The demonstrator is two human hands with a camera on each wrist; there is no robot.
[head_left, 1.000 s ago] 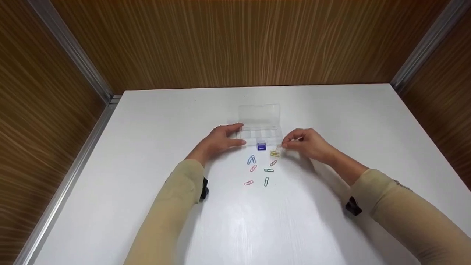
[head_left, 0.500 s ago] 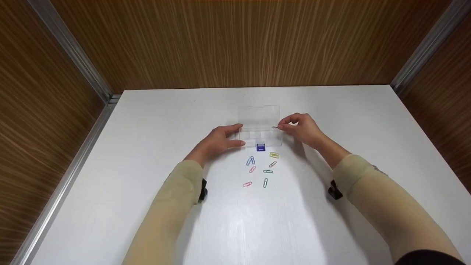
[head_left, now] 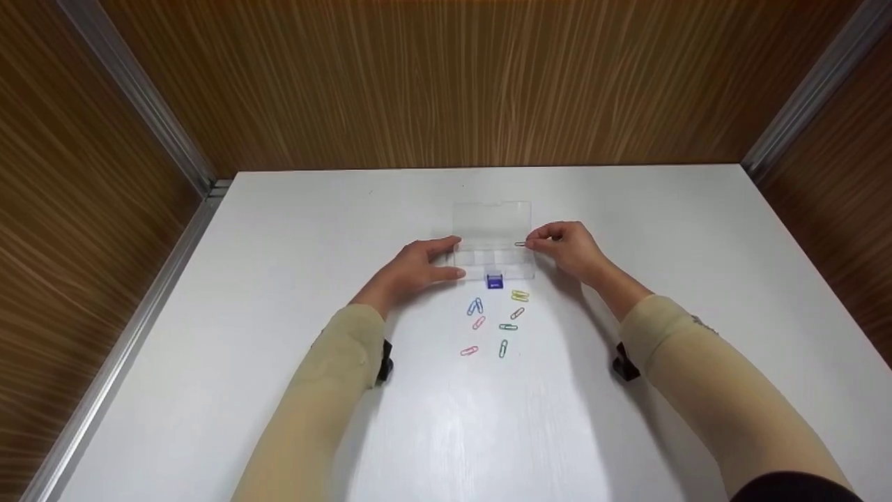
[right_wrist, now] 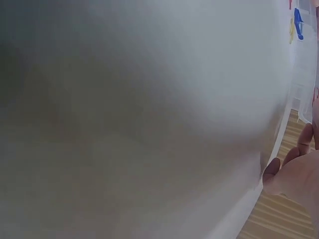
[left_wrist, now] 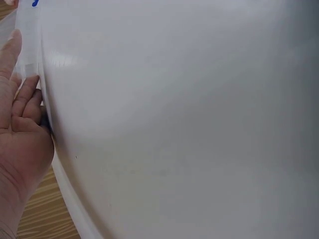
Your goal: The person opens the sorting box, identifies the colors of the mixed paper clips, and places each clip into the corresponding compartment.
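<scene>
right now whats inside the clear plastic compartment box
The clear plastic compartment box shows dividers and nothing visible inside; the right hand holds a small paperclip over its right end. Clear walls blur detail.

We look from head height forward and down on the worktop (head_left: pixel 279 279), walls rising at twelve o'clock. Our left wrist view sits very near the worktop, the left hand (left_wrist: pixel 20 129) at nine o'clock. Our right wrist view is equally near and blurred, the right hand (right_wrist: pixel 299 174) at four o'clock. All three share the worktop.
</scene>
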